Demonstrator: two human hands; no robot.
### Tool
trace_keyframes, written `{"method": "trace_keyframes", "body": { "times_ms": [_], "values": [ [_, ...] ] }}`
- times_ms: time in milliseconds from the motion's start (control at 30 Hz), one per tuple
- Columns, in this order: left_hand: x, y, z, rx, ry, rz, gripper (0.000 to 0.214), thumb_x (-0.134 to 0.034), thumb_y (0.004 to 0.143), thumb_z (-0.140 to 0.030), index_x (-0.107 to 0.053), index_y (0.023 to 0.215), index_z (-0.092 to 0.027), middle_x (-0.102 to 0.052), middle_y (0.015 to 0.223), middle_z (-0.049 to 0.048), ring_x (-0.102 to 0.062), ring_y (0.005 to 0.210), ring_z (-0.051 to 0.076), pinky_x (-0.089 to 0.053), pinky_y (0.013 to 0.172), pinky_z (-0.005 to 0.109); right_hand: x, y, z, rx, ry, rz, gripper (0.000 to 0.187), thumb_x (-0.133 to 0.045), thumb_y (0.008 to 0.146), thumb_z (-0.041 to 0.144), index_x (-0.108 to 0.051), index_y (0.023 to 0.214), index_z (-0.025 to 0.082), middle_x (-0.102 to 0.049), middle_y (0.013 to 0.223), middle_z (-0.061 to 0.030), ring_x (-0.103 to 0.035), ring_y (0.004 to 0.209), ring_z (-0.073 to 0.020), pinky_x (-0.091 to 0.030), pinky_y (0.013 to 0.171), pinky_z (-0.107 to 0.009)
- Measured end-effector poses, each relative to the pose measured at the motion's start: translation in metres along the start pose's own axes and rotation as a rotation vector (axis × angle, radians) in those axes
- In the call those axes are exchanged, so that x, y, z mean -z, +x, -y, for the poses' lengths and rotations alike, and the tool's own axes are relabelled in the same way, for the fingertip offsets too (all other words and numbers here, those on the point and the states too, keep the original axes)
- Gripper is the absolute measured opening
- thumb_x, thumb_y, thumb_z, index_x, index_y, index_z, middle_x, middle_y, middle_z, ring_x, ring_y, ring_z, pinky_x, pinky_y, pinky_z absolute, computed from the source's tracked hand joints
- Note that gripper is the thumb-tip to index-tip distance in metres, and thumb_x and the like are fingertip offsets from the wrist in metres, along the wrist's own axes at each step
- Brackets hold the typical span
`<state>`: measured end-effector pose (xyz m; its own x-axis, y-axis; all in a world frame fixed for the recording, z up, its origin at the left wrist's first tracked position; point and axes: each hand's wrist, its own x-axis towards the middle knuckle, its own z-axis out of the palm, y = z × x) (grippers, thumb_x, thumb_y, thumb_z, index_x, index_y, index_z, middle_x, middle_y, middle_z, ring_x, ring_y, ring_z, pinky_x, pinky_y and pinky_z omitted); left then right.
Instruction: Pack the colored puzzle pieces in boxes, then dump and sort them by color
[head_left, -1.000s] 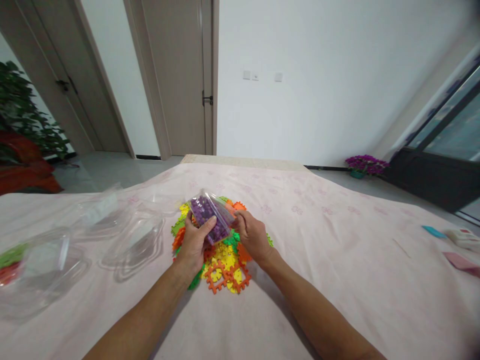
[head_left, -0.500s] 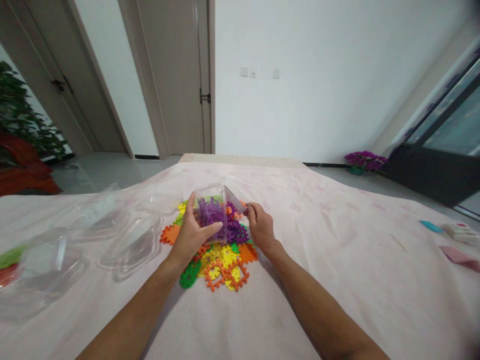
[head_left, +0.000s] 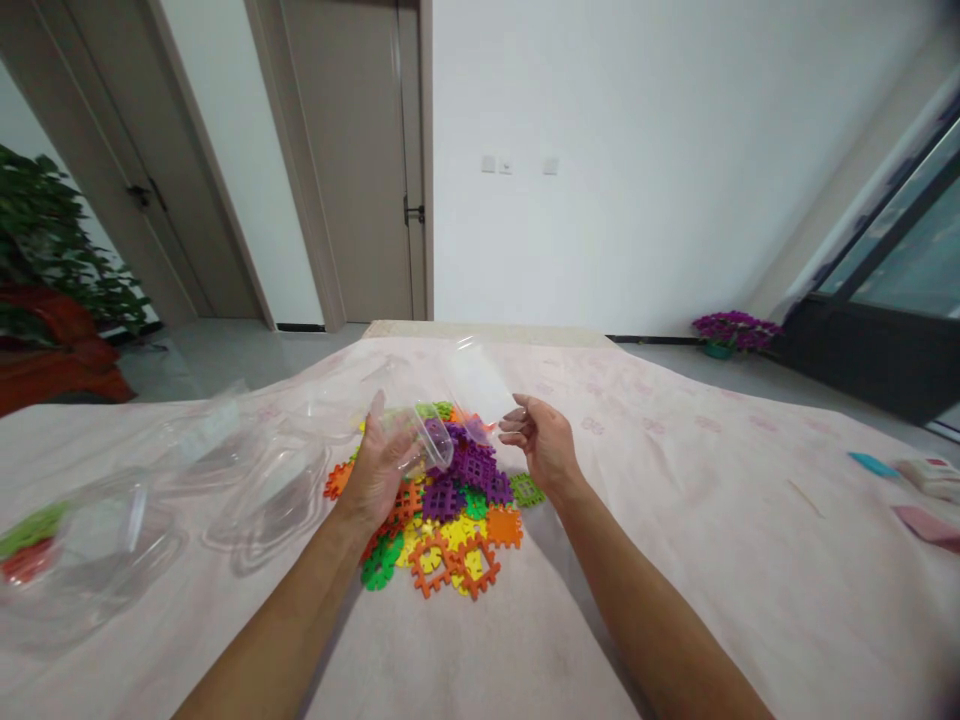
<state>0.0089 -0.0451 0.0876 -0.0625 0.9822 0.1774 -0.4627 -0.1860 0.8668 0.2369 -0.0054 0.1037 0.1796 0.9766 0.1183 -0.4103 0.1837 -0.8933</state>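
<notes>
My left hand (head_left: 375, 475) grips a clear plastic box (head_left: 440, 443), tilted on its side above the pile. Its open lid (head_left: 481, 385) stands up to the right, with the fingers of my right hand (head_left: 546, 440) closed at its edge. Purple interlocking plastic pieces (head_left: 474, 465) lie on top of the heap, just below the box. Around them are orange square pieces (head_left: 476, 565), yellow pieces (head_left: 456, 535) and a green notched disc (head_left: 381, 562). A light green piece (head_left: 528, 490) lies close under my right hand.
Several clear plastic containers (head_left: 270, 500) stand at the left, one with green and red pieces (head_left: 34, 540) inside. A pale pink floral cloth (head_left: 675, 520) covers the table. At the far right lie a blue item (head_left: 872, 464), a white pack (head_left: 930, 477) and a pink item (head_left: 926, 525).
The purple pieces have gone from the box onto the pile. The box has tipped over further, and the lid has swung up and away. A light green piece now shows at the right.
</notes>
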Motion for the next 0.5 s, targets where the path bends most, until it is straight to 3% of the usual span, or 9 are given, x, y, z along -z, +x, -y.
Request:
{"method": "trace_keyframes", "body": {
  "times_ms": [167, 333, 500],
  "values": [
    [-0.019, -0.009, 0.001, 0.099, -0.328, 0.075, 0.084, -0.086, 0.073, -0.048, -0.049, 0.146, -0.032, -0.064, 0.139, 0.0087, -0.06, 0.129, 0.03, -0.054, 0.104, 0.049, -0.011, -0.017, 0.019, -0.162, -0.212, 0.191, 0.037, -0.062, 0.08, 0.034, -0.07, 0.106, 0.009, -0.069, 0.06, -0.0019, -0.065, 0.046, -0.0145, -0.054, 0.041, -0.022],
    [-0.031, -0.015, 0.011, 0.183, -0.401, -0.033, 0.058, -0.072, 0.088, -0.046, -0.055, 0.14, -0.028, -0.069, 0.133, 0.0093, -0.065, 0.123, 0.029, -0.059, 0.095, 0.049, -0.013, -0.025, 0.024, -0.051, -0.44, 0.184, 0.052, -0.056, 0.081, 0.034, -0.066, 0.125, 0.008, -0.065, 0.05, 0.0014, -0.059, 0.037, -0.014, -0.049, 0.038, -0.021],
    [-0.03, -0.023, 0.012, 0.26, -0.369, -0.027, 0.058, -0.069, 0.087, -0.055, -0.057, 0.136, -0.026, -0.069, 0.132, 0.0114, -0.067, 0.117, 0.031, -0.061, 0.089, 0.052, -0.012, -0.03, 0.03, -0.057, -0.586, 0.25, 0.053, -0.055, 0.081, 0.031, -0.067, 0.127, 0.009, -0.062, 0.045, 0.0028, -0.054, 0.034, -0.0123, -0.043, 0.035, -0.018]
  ]
}}
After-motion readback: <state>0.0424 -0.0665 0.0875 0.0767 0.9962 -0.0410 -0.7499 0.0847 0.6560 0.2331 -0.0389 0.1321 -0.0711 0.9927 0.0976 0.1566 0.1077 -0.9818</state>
